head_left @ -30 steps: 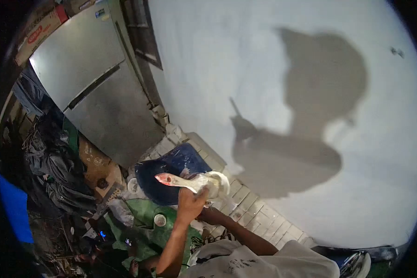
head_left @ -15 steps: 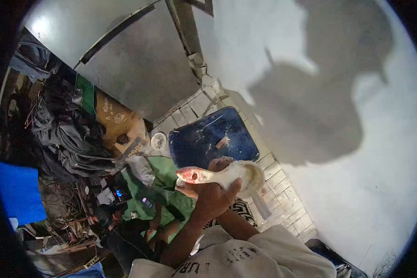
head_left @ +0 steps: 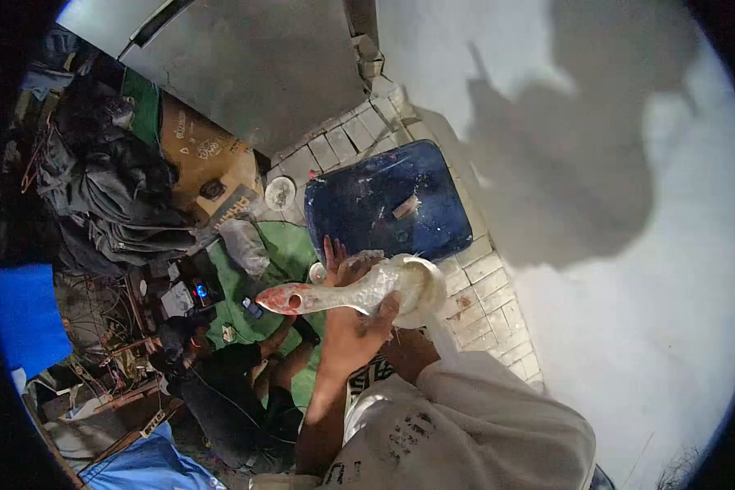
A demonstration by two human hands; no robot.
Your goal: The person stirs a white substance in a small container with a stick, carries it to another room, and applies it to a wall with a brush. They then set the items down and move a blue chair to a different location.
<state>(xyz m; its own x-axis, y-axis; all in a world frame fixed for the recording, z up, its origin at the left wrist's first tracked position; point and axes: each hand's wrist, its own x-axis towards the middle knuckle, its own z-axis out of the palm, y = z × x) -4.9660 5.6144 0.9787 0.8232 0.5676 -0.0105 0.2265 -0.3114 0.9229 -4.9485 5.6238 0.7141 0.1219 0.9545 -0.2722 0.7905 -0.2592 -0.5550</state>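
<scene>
My left hand (head_left: 355, 335) is closed around a paintbrush (head_left: 322, 300), its thumb pressed near the base of the bristles. The brush has a pale handle with a red, paint-smeared end that points left. Its bristle end lies over a white tub (head_left: 429, 286) smeared with pale paint. My right hand (head_left: 347, 265) is mostly hidden beneath the brush and my left hand. Its fingers show at the tub's left side, seemingly supporting it.
A blue paint-spotted seat or lid (head_left: 388, 204) stands on pale tiles ahead. Beside it sits a small white bowl (head_left: 280, 193). A green mat (head_left: 290, 249) holds a plastic bag (head_left: 245, 247). Lower left, another person (head_left: 229, 392) sits in dark clothes. A white wall (head_left: 580, 351) rises on the right.
The paintbrush handle has shifted left and slightly up. Both hands and the tub have moved up and left in view. More of my right fingers show behind the brush.
</scene>
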